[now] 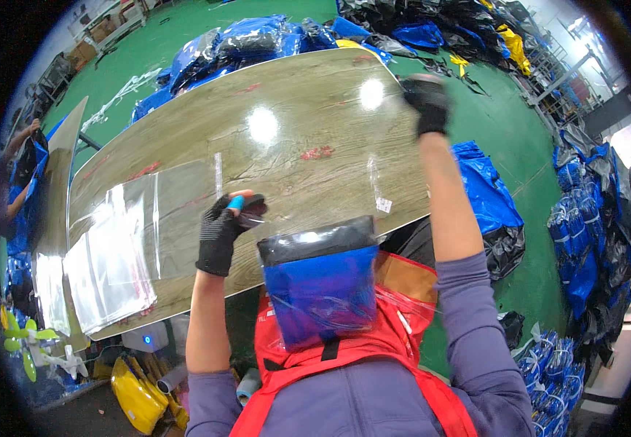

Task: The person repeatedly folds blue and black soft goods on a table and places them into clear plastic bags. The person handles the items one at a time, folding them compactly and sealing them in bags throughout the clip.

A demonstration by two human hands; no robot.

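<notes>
My left hand point(221, 231), in a black knit glove with a blue wrap on one finger, is above the table's near side with its fingers curled. Whatever they may hold is too small to make out. My right hand point(427, 105), also black-gloved, is stretched out over the table's far right corner, smeared by motion. Against my red apron point(403, 328), at the near table edge, leans a folded blue and black package point(319, 280) in clear plastic; neither hand touches it. Clear plastic bags point(111, 269) lie spread left of my left hand.
The wood-patterned table point(315, 116) carries a small white label point(383, 205). Blue and black bundles point(235, 47) lie beyond it; a blue bag point(486, 189) stands right. Tied blue bundles point(577, 218) line the far right. A green fan point(28, 339) and another person's arm point(20, 197) are left.
</notes>
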